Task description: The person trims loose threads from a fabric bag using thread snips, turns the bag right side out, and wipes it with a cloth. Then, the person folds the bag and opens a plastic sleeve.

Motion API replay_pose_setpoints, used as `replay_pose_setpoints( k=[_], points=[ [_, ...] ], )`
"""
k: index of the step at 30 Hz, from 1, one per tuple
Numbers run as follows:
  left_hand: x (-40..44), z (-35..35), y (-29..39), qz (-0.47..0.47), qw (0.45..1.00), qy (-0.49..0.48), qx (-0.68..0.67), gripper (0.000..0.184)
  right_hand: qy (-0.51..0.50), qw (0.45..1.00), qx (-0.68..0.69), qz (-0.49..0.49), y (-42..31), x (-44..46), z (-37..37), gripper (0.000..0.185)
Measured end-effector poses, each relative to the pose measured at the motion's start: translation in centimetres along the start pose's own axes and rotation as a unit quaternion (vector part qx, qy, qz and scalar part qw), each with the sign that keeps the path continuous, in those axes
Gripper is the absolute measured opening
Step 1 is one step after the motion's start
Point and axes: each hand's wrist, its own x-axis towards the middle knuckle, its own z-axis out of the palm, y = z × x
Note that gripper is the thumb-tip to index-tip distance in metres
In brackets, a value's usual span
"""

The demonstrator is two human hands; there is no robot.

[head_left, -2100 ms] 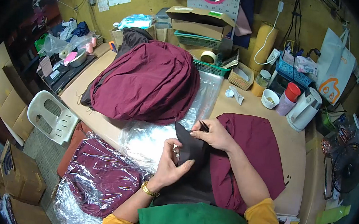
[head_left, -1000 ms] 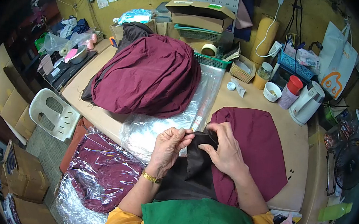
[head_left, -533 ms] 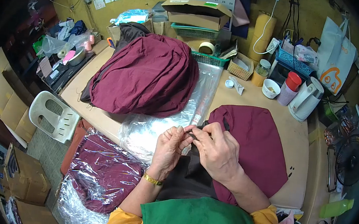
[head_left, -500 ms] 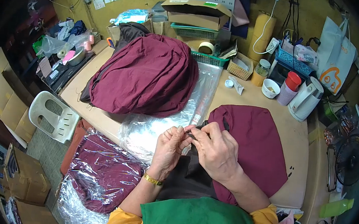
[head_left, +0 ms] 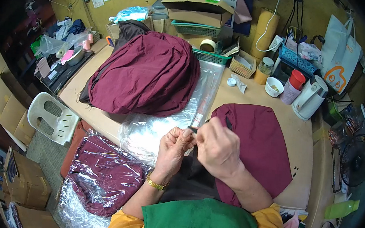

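Observation:
My left hand is closed in a pinch, thumb against fingers, on the end of a narrow dark strip. Close against it, my right hand is also closed, its fingertips at the same strip and partly hidden behind the knuckles. Below the hands, dark fabric hangs over the table edge toward my lap. It appears to join the maroon fabric piece lying flat under my right forearm. What exactly the strip is, I cannot make out.
A large maroon fabric pile lies on the table beside clear plastic sheets. To the lower left is a plastic-wrapped maroon bundle. A kettle, a red-lidded container and a white bowl stand at the back right.
My right hand has turned and risen slightly, so its knuckles now cover more of the fingertips. My left hand keeps its pinch. The whole view has shifted a little.

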Motion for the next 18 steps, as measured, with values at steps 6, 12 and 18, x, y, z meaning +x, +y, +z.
replay_pose_setpoints(
  k=[6,12,18],
  points=[
    [0.3,1.0,1.8,0.063,0.995,0.038,0.063,0.026,-0.163,0.889,0.35,0.246,5.4,-0.1,1.7,0.022],
    [0.4,1.2,3.9,0.13,0.896,0.07,0.42,0.027,-0.056,0.909,0.3,0.284,5.2,-1.0,2.4,0.023],
    [0.7,-0.7,3.3,0.078,0.882,0.016,0.464,0.012,0.01,0.923,0.272,0.272,5.5,-1.1,2.2,0.023]
  ],
)
